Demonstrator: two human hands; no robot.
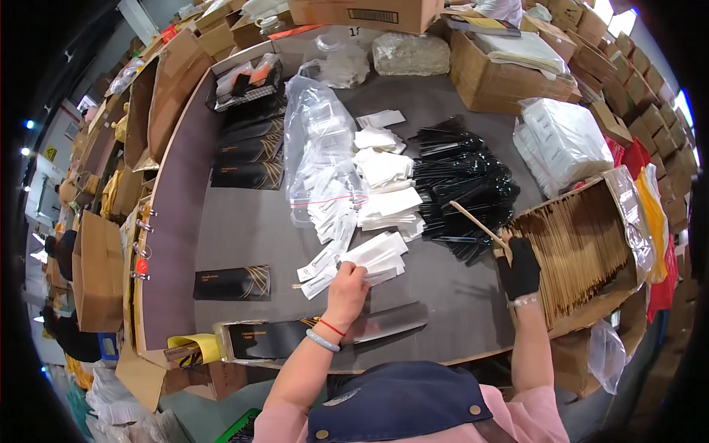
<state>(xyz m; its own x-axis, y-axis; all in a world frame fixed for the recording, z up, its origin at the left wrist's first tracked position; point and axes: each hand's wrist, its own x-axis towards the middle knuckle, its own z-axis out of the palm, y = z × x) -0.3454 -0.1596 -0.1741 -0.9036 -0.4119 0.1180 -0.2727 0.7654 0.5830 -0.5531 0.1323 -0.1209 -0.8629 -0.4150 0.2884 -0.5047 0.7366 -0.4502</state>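
A black sleeve (232,283) is lying alone at the table's left, and the left hand (346,286) is closing its fingers on a white packet (377,255) from the loose pile (a clear zip bag (319,151) is slumping just behind it). Farther right, the gloved right hand (519,269) is pinching a wooden chopstick (478,224) beside the open carton (591,244), which is holding packed rows of chopsticks.

Matt grey table top (244,221). Smooth white paper sachets (380,255) under bare left hand (346,284); pale raw wooden chopsticks (476,221) in black knit-gloved right hand (521,269). Glossy black plastic cutlery (458,177). Clear, crinkled plastic bag (317,140). Satin black paper sleeves (247,151). Rough brown cardboard boxes (487,81).
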